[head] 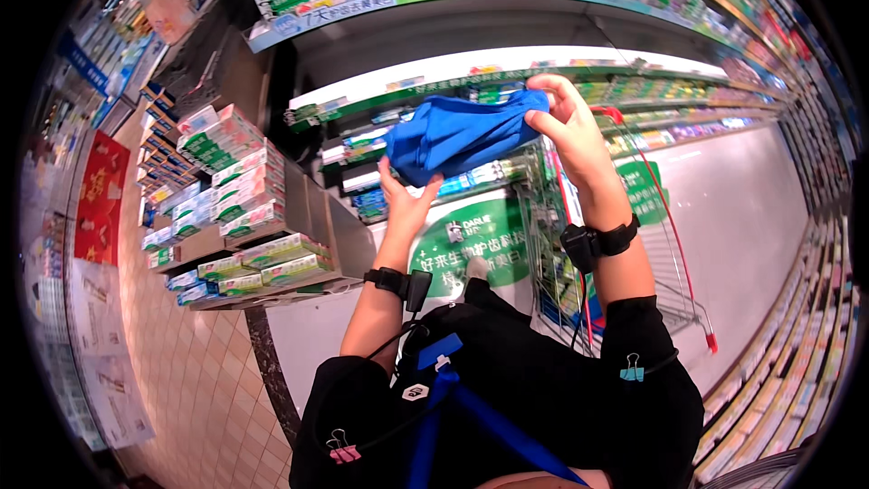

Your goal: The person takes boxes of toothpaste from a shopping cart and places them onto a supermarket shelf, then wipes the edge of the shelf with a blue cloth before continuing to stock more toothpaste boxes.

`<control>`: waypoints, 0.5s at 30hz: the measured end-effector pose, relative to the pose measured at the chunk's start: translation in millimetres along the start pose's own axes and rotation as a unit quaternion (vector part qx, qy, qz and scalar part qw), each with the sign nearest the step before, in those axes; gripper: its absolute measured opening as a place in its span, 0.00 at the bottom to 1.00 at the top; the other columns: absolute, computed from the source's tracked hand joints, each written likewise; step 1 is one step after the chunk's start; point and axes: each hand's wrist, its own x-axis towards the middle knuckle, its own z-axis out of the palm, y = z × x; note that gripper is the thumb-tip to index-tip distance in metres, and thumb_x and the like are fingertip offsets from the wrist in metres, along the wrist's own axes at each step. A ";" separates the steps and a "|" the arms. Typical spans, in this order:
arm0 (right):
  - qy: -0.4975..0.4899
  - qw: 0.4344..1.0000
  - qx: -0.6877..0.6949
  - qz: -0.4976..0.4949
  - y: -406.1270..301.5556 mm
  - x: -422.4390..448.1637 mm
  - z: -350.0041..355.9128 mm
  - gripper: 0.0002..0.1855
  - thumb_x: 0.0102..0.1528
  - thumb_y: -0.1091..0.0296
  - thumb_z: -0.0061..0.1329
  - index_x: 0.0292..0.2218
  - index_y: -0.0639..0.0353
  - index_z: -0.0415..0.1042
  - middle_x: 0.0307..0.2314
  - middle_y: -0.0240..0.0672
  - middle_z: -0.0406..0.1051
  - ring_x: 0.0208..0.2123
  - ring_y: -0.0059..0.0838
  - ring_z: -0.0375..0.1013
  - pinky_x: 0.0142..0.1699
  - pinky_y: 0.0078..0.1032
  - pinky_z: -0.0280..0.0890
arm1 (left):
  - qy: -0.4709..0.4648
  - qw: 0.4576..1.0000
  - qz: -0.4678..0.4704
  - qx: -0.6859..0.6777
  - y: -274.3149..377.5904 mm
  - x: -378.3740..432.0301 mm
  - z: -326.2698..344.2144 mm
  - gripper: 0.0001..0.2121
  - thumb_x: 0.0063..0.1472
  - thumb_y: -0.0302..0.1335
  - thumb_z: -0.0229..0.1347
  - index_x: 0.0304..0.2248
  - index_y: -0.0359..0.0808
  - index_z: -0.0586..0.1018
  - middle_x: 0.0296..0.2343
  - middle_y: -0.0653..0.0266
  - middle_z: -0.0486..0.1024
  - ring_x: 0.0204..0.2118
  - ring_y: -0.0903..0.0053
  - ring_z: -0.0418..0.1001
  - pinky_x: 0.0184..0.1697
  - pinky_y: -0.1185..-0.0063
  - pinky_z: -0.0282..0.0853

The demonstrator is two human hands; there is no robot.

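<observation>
A blue cloth [461,136], bunched in folds, is held up in front of a store shelf. My right hand [560,112] pinches its upper right end between thumb and fingers. At the cloth's lower left side is my left hand [407,200], thumb and fingers spread around the bottom edge and partly hidden behind the fabric. Behind the cloth, the shelf's lower tiers carry boxed toothpaste. The bare upper tier [434,27] shows a dark back panel.
Stacked toothpaste boxes [248,183] fill a display at the left. A wire shopping cart [652,258] with red trim stands close at the right. Long shelves of goods [781,346] curve along the far right. A green floor sticker [475,244] lies before my feet.
</observation>
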 end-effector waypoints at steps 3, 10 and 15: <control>-0.094 0.994 0.012 -0.048 -6.3 42.1 13.9 0.29 0.53 0.78 0.50 0.56 0.63 0.59 0.37 0.31 0.69 0.40 0.19 0.69 0.48 0.20 0.65 | 0.018 0.966 0.149 0.213 62.4 49.4 -27.9 0.48 0.40 0.31 0.70 0.60 0.31 0.57 0.60 0.43 0.49 0.63 0.46 0.47 0.64 0.59 0.47; -0.017 0.989 0.145 -0.010 25.3 143.3 -27.4 0.30 0.62 0.51 0.47 0.57 0.63 0.60 0.36 0.30 0.70 0.37 0.14 0.68 0.40 0.13 0.61 | -0.081 0.985 0.005 -0.153 112.6 130.8 16.1 0.23 0.61 0.29 0.55 0.55 0.32 0.70 0.51 0.58 0.70 0.52 0.71 0.69 0.58 0.74 0.61; -0.146 0.959 0.144 0.195 163.9 126.8 -82.1 0.30 0.63 0.41 0.39 0.47 0.62 0.72 0.35 0.31 0.74 0.33 0.14 0.70 0.37 0.14 0.62 | -0.105 0.944 -0.202 -0.240 109.8 150.3 66.9 0.25 0.64 0.36 0.55 0.55 0.29 0.68 0.49 0.58 0.72 0.51 0.73 0.71 0.55 0.75 0.65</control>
